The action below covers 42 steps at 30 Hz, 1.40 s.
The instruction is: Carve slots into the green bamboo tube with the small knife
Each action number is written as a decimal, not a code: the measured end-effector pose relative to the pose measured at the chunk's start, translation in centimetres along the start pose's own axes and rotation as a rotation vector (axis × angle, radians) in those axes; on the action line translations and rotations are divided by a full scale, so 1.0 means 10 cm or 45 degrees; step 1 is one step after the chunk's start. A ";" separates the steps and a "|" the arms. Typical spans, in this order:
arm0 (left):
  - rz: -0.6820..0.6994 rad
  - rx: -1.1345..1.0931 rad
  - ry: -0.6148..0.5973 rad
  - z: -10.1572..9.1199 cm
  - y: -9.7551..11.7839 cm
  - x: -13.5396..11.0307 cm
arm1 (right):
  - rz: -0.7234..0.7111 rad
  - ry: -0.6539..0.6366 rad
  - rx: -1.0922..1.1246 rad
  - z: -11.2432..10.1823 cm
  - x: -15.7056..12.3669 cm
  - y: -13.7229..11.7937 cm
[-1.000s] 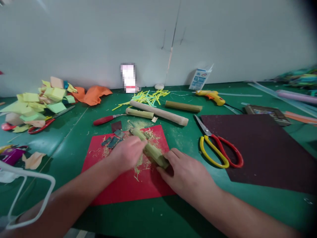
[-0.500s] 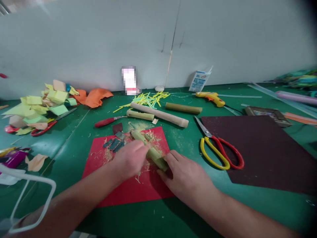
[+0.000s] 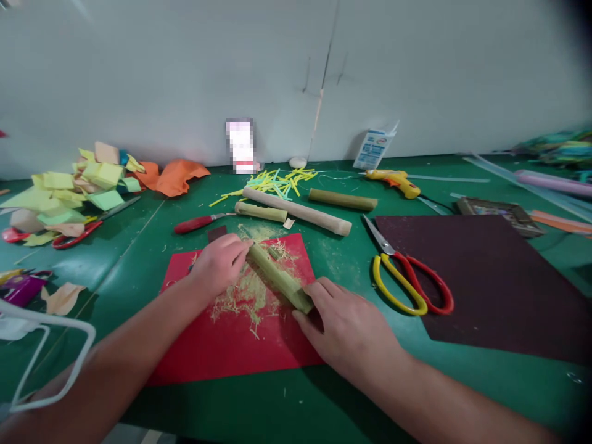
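Observation:
A pale green bamboo piece (image 3: 280, 275) lies slantwise over the red sheet (image 3: 240, 361), its far end pointing up and left. My right hand (image 3: 345, 320) is closed around its near end. At the far end, my left hand (image 3: 219, 262) is closed, fingertips pinched against the bamboo; whatever is in them is hidden. Fine shavings (image 3: 245, 302) and pale dust are scattered over the sheet around the piece. Beyond my left hand lies a small dark square (image 3: 217, 232).
Behind the sheet lie a red-handled tool (image 3: 198, 224), a long pale stick (image 3: 300, 213) and an olive stick (image 3: 342, 200). Scissors (image 3: 400, 277) rest at right on a dark brown sheet (image 3: 499, 290). A yellow glue gun (image 3: 398, 183) and crumpled paper (image 3: 65, 191) are farther off.
My left hand has slid from the middle of the bamboo up and left to its far end, now covering the dark pieces on the sheet. My right hand keeps its grip, nearly unmoved.

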<state>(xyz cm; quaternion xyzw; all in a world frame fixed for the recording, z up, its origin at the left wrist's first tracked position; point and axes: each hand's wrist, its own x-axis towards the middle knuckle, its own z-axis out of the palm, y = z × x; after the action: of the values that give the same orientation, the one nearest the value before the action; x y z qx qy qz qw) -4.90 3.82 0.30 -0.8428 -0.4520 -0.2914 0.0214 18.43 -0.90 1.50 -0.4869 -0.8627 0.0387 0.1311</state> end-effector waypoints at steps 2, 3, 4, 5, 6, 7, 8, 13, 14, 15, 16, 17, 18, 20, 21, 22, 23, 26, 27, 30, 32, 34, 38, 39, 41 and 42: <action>-0.033 -0.032 0.000 0.00 -0.01 0.00 | 0.004 -0.010 0.015 0.01 0.00 0.01; -0.015 -0.072 -0.029 0.00 0.00 0.00 | 0.002 -0.016 0.022 0.01 0.00 0.01; 0.012 -0.108 -0.058 0.00 0.01 0.00 | 0.000 -0.017 0.029 0.02 0.01 0.02; 0.027 -0.126 -0.073 0.00 0.02 0.00 | 0.000 -0.016 0.034 0.02 0.00 0.02; 0.025 -0.120 -0.066 0.01 0.03 0.00 | 0.002 -0.012 0.035 0.02 0.00 0.02; 0.004 -0.091 -0.039 0.01 0.03 0.00 | 0.005 -0.007 0.034 0.02 0.00 0.02; -0.025 -0.049 -0.013 0.00 0.03 0.01 | 0.007 0.000 0.030 0.02 0.00 0.02; -0.007 -0.048 -0.077 -0.02 0.00 0.02 | -0.002 0.014 0.015 0.01 0.01 0.02; -0.008 -0.055 -0.056 -0.03 -0.01 0.02 | 0.003 0.014 0.013 0.01 0.01 0.02; -0.024 -0.048 -0.018 -0.03 -0.02 0.02 | 0.011 0.013 0.011 0.01 0.01 0.02; -0.044 -0.030 0.013 -0.03 -0.02 0.01 | 0.017 0.013 0.010 0.01 0.02 0.03; -0.056 -0.014 0.024 -0.03 -0.02 0.01 | 0.019 0.010 0.012 0.01 0.02 0.03; -0.050 -0.009 0.008 -0.02 -0.02 0.01 | 0.018 0.004 0.017 0.02 0.02 0.03; -0.008 -0.038 -0.056 -0.01 -0.01 0.00 | 0.009 0.000 0.029 0.02 0.02 0.04; 0.005 -0.054 -0.062 0.00 -0.01 0.00 | 0.005 0.001 0.034 0.03 0.02 0.04; 0.004 -0.061 -0.046 0.00 -0.01 0.00 | 0.003 0.003 0.037 0.03 0.02 0.04; -0.007 -0.057 -0.011 0.01 -0.02 0.00 | 0.002 0.008 0.038 0.03 0.01 0.04; -0.016 -0.052 0.001 0.01 -0.03 0.00 | -0.003 0.021 0.041 0.04 0.00 0.04; 0.000 -0.064 -0.032 0.01 -0.02 0.00 | -0.008 0.022 0.045 0.04 0.00 0.04; 0.010 -0.074 -0.039 0.00 0.02 -0.01 | -0.005 0.022 0.051 0.04 0.00 0.03; -0.005 -0.045 -0.002 0.00 0.05 -0.01 | 0.011 0.022 0.041 0.04 0.00 0.02; 0.012 -0.043 -0.044 -0.01 0.07 -0.02 | 0.018 0.021 0.025 0.03 0.00 0.02; -0.001 -0.013 -0.053 -0.02 0.07 -0.01 | 0.017 0.020 0.015 0.01 0.00 0.01; -0.010 0.010 -0.033 -0.02 0.06 -0.01 | 0.022 0.019 0.013 0.01 0.00 0.00; 0.005 0.020 -0.049 -0.01 0.06 -0.01 | 0.022 0.006 0.014 0.00 0.00 0.00; 0.030 0.003 -0.084 -0.01 0.07 -0.02 | 0.018 0.002 0.016 0.00 0.00 0.00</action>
<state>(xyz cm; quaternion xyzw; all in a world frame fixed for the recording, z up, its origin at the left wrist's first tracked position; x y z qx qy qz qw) -4.51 3.25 0.46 -0.8573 -0.4427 -0.2625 0.0110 18.43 -0.92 1.48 -0.4923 -0.8588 0.0446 0.1345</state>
